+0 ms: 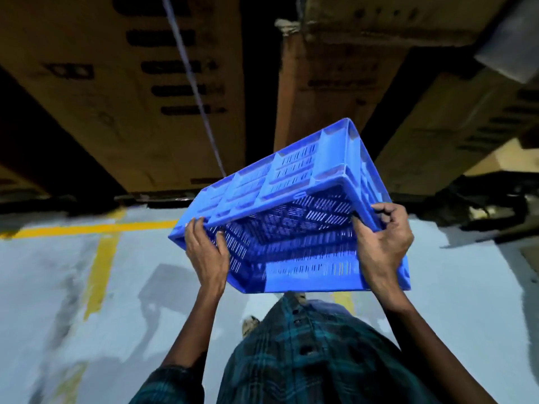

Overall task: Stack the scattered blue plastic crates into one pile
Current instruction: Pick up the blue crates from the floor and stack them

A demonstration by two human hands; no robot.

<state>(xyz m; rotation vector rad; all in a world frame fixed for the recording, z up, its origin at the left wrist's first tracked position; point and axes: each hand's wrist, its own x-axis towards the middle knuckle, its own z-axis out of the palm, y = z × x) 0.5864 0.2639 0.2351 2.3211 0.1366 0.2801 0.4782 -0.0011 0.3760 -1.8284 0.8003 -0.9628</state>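
One blue plastic crate (294, 176) with slotted walls hangs in the air in front of my chest, tilted so its open side faces me. My left hand (207, 252) grips the rim at the crate's left end. My right hand (382, 243) grips the rim at the right end, fingers curled over the edge. Both arms are raised. No other crate or pile shows in the head view.
Tall brown cardboard boxes (125, 91) stand ahead on dark pallets, with another stack (338, 74) to the right. The grey floor (52, 272) has yellow painted lines (102, 266). A thin cord (195, 91) hangs ahead. One foot (249, 325) shows below the crate.
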